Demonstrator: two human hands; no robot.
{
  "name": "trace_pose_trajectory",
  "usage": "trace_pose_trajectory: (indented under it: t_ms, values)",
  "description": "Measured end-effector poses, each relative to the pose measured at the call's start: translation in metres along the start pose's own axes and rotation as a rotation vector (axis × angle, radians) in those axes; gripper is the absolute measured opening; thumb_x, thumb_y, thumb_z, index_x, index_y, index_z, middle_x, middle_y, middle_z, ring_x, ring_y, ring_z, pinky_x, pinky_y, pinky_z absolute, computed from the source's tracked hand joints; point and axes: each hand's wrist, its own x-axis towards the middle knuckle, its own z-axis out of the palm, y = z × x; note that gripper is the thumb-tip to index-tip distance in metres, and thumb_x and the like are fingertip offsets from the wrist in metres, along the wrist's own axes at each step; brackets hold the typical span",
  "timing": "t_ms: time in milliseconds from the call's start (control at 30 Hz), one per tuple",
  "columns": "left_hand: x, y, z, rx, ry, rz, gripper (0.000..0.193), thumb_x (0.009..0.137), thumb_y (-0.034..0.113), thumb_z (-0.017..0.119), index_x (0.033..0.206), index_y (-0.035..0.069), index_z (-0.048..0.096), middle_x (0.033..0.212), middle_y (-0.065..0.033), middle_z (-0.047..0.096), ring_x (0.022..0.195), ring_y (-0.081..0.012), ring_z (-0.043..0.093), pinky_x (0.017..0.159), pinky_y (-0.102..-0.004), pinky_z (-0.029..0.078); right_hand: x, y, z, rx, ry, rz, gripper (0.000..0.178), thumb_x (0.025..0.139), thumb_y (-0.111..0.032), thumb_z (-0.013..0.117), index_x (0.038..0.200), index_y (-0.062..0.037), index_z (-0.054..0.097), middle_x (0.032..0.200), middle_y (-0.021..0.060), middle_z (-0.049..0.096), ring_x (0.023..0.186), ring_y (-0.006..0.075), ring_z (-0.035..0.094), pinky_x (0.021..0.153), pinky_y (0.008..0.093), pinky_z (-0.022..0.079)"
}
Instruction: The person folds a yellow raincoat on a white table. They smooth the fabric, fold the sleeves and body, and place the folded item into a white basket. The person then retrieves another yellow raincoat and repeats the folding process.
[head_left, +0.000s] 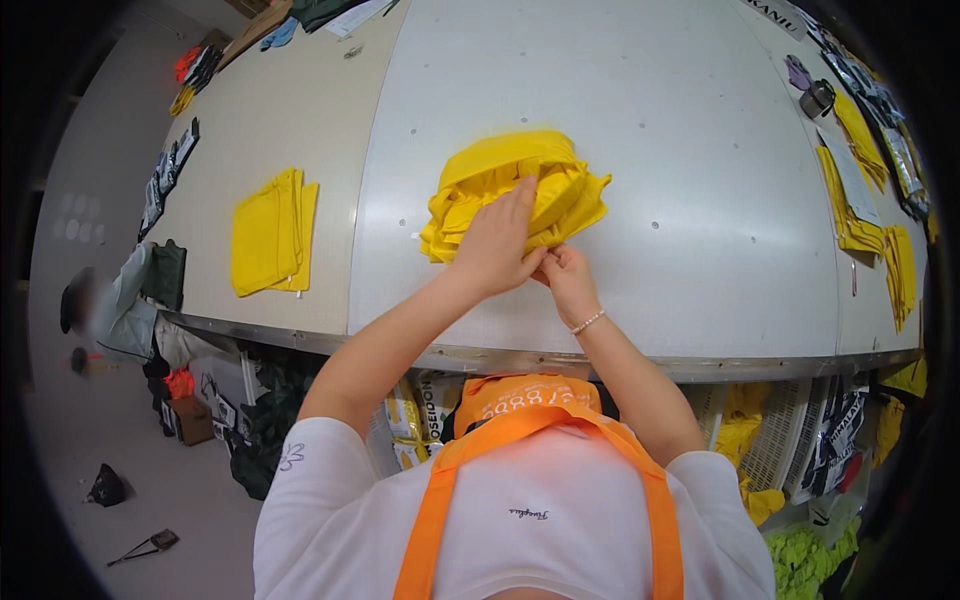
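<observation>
A bunched bundle of thin yellow fabric (515, 150) lies on the table in front of me, its folds gaping toward me. My left hand (500, 235) rests on it with the fingers stretched out, the fingertips reaching into the gap between the folds. At the near right edge of the bundle, my right hand (568, 280) has its fingers pinched together on the fabric's edge. The two hands almost touch, and the left thumb partly hides the right fingertips. Whether the bundle is a garment or a bag cannot be told.
Folded yellow pieces (268, 235) lie to the left. More yellow stacks (848, 195), a paper sheet (850, 180) and a metal cup (817, 98) are at the right. The table's metal edge (470, 358) runs before me. A person (125, 310) is at the far left.
</observation>
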Motion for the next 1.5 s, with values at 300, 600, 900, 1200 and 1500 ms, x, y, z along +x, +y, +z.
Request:
trace_pose_trajectory:
  t_ms: [300, 600, 900, 1200, 1500]
  values:
    - [0.019, 0.009, 0.018, 0.536, -0.031, 0.093, 0.063, 0.077, 0.015, 0.057, 0.136, 0.009, 0.037, 0.141, -0.022, 0.032, 0.099, -0.0289, 0.052, 0.082, -0.037, 0.045, -0.006, -0.001, -0.011, -0.08, 0.217, -0.039, 0.016, 0.086, 0.0, 0.043, 0.089, 0.0072, 0.058, 0.08, 0.0103, 0.064, 0.073, 0.017, 0.064, 0.07, 0.0296, 0.055]
    - [0.021, 0.018, 0.063, 0.351, -0.11, 0.286, 0.062, 0.081, 0.014, 0.054, 0.139, 0.011, 0.032, 0.142, -0.0193, 0.031, 0.083, -0.0279, 0.056, 0.07, -0.0367, 0.049, -0.022, -0.006, -0.048, -0.443, 0.432, -0.192, 0.011, 0.082, 0.001, 0.05, 0.089, 0.0065, 0.056, 0.082, 0.0108, 0.061, 0.077, 0.0193, 0.061, 0.071, 0.0299, 0.051]
    - [0.05, 0.015, 0.052, 0.132, -0.17, 0.228, 0.059, 0.079, 0.013, 0.058, 0.135, 0.017, 0.038, 0.142, -0.0143, 0.032, 0.095, -0.0352, 0.056, 0.076, -0.0428, 0.05, 0.018, -0.012, -0.06, -1.996, 0.149, -0.533, 0.017, 0.082, -0.017, 0.055, 0.091, -0.0049, 0.063, 0.098, 0.008, 0.06, 0.094, 0.0263, 0.053, 0.084, 0.0395, 0.044]
    - [0.048, 0.029, 0.076, 0.269, -0.444, 0.328, 0.028, 0.081, 0.017, 0.055, 0.109, 0.012, 0.054, 0.124, -0.0115, 0.048, 0.089, -0.0308, 0.06, 0.069, -0.04, 0.051, -0.014, -0.063, -0.12, -2.113, -0.064, -0.501, 0.029, 0.08, -0.041, 0.06, 0.085, -0.0127, 0.066, 0.087, 0.0024, 0.063, 0.091, 0.0192, 0.054, 0.075, 0.0318, 0.042]
    - [0.035, 0.078, 0.13, 0.587, -0.497, 0.56, 0.01, 0.075, 0.013, 0.058, 0.073, 0.01, 0.067, 0.072, -0.0053, 0.066, 0.066, -0.019, 0.064, 0.051, -0.0312, 0.049, -0.035, -0.09, -0.154, -2.154, -0.282, -0.779, 0.032, 0.076, -0.045, 0.061, 0.071, -0.0129, 0.059, 0.072, -0.0004, 0.059, 0.08, 0.017, 0.054, 0.07, 0.0315, 0.041]
